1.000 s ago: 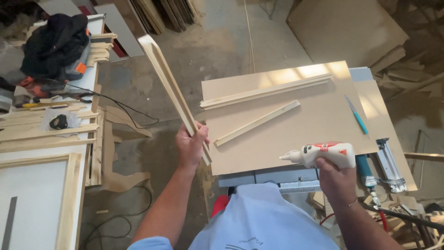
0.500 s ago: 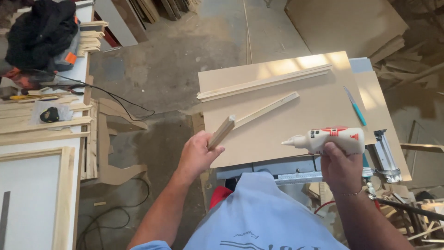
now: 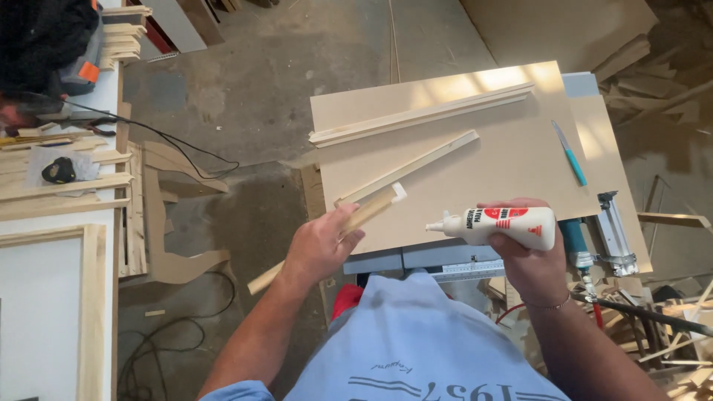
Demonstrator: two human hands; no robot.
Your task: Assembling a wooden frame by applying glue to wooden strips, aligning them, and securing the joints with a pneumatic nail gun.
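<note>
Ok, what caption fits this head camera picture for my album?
Left hand holds a wooden strip; right hand holds a white glue bottle above a board.

The person wears a light blue short-sleeved shirt with dark print and a thin wrist bracelet (image 3: 546,303).

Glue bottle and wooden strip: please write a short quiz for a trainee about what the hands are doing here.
1. True or false: the right hand holds the glue bottle.
2. What does the left hand grip?
3. The bottle's nozzle points toward: A) the wooden strip; B) the blue-handled knife; C) the floor.

Key: 1 true. 2 the wooden strip. 3 A.
</note>
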